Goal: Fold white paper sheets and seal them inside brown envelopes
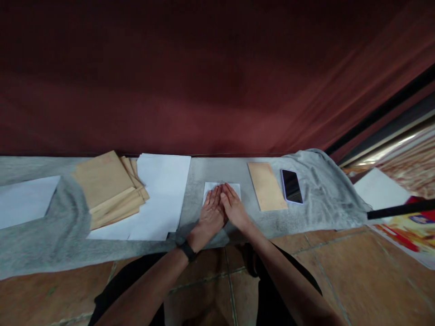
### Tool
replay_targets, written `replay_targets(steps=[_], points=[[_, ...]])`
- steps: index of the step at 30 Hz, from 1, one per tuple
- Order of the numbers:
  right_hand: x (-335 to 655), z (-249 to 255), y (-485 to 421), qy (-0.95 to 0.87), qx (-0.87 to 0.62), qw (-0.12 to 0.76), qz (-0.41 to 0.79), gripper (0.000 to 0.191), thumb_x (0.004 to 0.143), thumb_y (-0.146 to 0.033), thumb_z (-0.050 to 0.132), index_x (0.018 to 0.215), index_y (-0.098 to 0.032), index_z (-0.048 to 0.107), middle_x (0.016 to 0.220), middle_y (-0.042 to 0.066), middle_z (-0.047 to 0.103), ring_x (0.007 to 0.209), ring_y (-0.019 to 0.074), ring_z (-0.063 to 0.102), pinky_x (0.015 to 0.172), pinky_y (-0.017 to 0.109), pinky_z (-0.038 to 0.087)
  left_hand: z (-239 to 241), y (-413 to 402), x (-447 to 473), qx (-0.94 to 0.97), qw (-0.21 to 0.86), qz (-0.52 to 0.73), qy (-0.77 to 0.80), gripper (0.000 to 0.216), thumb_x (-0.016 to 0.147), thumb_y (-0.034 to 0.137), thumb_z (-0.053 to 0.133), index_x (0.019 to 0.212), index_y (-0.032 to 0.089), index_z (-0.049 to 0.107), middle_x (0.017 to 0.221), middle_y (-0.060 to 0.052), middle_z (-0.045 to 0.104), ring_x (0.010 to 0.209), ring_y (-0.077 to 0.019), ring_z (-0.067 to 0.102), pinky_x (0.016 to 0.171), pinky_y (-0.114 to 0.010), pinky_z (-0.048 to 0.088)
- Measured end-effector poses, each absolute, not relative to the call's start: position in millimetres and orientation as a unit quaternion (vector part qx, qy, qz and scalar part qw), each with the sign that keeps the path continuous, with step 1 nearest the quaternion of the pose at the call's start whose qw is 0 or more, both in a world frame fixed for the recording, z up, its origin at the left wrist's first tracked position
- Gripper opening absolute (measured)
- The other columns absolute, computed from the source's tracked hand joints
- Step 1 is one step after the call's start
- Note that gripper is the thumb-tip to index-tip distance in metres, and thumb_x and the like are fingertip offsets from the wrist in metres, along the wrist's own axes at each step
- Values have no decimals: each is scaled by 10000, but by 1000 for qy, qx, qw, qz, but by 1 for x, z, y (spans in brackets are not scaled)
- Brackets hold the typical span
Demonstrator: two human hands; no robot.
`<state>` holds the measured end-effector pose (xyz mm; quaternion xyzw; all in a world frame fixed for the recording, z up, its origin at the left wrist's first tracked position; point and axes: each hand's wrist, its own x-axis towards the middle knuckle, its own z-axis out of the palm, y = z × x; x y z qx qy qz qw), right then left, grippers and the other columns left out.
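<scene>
Far-left sheet: a white sheet of paper lies flat at the left end of the grey cloth that covers the surface along the dark red curtain.
Envelope stack: a fanned pile of brown envelopes rests partly on a spread of white sheets.
Folded paper: a small white folded paper lies flat at the centre of the cloth, well apart from the stack; its long axis runs left to right, across the forearms.
Left hand: the left hand, with a black wristband on its wrist, presses palm down on the paper's left half, fingers straight and together, gripping nothing.
Right hand: the right hand lies flat on the right half, touching the left hand; its fingers are likewise together and extended.
Key relation: the paper sits directly under both palms, its far edge just beyond the fingertips; neither hand is nearer.
Single envelope: one brown envelope lies to the right.
Phone: a smartphone lies just beside it, screen up.
</scene>
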<state>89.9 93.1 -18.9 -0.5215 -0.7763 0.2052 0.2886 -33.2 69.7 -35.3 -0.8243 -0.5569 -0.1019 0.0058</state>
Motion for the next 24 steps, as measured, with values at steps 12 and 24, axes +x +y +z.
replay_targets(steps=[12, 24], points=[[94, -31, 84, -818, -544, 171, 73, 657, 1078, -468, 164, 1541, -49, 368, 1618, 174, 327, 1529, 245, 255, 1251, 450, 224, -33, 72, -50, -789, 8, -111, -604, 629, 979, 213, 291, 1570, 12, 217, 1635, -208, 280, 1542, -279, 190, 1253, -488, 229], [118, -43, 82, -819, -544, 181, -20, 699, 1062, -506, 284, 1558, -13, 302, 1606, 233, 324, 1507, 317, 294, 1213, 507, 272, -27, 74, -64, -751, 5, -118, -650, 774, 987, 539, 358, 1542, 2, 298, 1620, -225, 296, 1529, -297, 247, 1251, -466, 210]])
